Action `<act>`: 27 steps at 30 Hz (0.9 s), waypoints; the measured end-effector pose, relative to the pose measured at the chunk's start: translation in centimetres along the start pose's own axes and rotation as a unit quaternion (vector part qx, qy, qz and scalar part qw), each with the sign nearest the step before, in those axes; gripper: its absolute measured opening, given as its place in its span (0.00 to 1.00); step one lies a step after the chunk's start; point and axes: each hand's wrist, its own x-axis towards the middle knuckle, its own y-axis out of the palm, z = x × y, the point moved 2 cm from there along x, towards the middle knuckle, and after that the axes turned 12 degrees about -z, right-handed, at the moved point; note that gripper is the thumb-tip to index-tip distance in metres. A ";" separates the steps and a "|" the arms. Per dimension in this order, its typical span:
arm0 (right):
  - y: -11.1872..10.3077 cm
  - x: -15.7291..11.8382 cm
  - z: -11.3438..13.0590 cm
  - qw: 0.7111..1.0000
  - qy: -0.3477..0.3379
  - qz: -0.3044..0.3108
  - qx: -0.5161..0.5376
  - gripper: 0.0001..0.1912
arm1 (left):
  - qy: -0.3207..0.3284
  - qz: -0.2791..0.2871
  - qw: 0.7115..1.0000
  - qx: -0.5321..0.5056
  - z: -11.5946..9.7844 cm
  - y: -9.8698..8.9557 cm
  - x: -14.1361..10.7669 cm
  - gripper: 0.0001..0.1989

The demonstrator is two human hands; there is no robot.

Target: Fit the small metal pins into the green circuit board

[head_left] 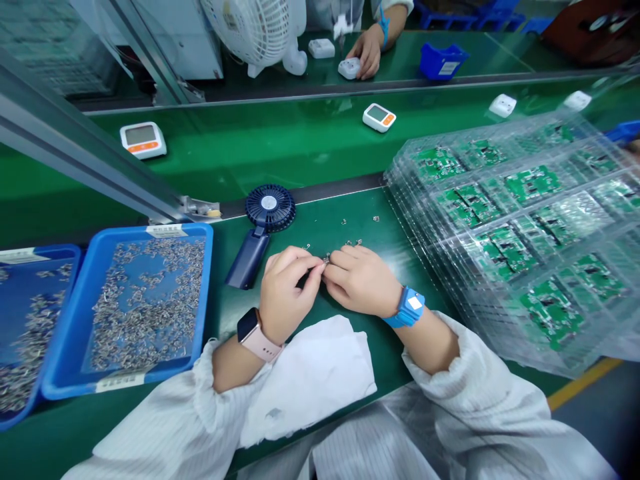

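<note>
"Hands at centre: what is their state?"

"Left hand (287, 293): thumb and forefinger pinched together on a small metal piece (327, 258), just above the tabletop (405, 265). Right hand (363, 283): fingers curled in toward the same piece; whether they grip it too cannot be told."

"And the loose pieces (376, 219)?"

"A few lie scattered on the tabletop, some near the fingertips, others farther back. Many more fill the blue tray (207, 293) at left, and another tray (20, 303) beside it holds similar pieces."

"What else surrounds the hands?"

"A dark handheld fan (261, 225) lies beyond the left hand; a white cloth (320, 373) is spread below both wrists. The left wrist bears a watch (259, 337) with a pink strap, the right a blue band (407, 308)."

"Right side?"

"Stacked clear boxes (425, 247), containing green circuit boards (507, 253)."

"Background?"

"A green belt (280, 140) carrying white gadgets, two with screens and orange buttons (379, 117). Behind it, a co-worker's hand (367, 52) touches a white case (349, 67), near a large white fan (255, 27)."
</note>
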 end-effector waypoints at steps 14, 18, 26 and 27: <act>-0.1 0.1 -1.6 0.770 0.377 0.040 0.514 0.09 | 0.100 -0.013 0.993 0.060 -0.3 -0.3 -0.3 0.03; -0.1 0.1 -1.6 0.813 0.336 0.018 0.474 0.08 | 0.084 -0.011 0.994 0.067 -0.2 -0.2 -0.2 0.04; 0.2 0.1 -1.5 0.862 0.330 -0.015 0.385 0.10 | 0.139 0.012 0.989 0.042 0.0 -0.4 -0.3 0.04; 0.3 0.1 -1.6 0.842 0.333 0.003 0.423 0.11 | 0.142 0.003 0.989 0.027 0.2 -0.4 -0.3 0.03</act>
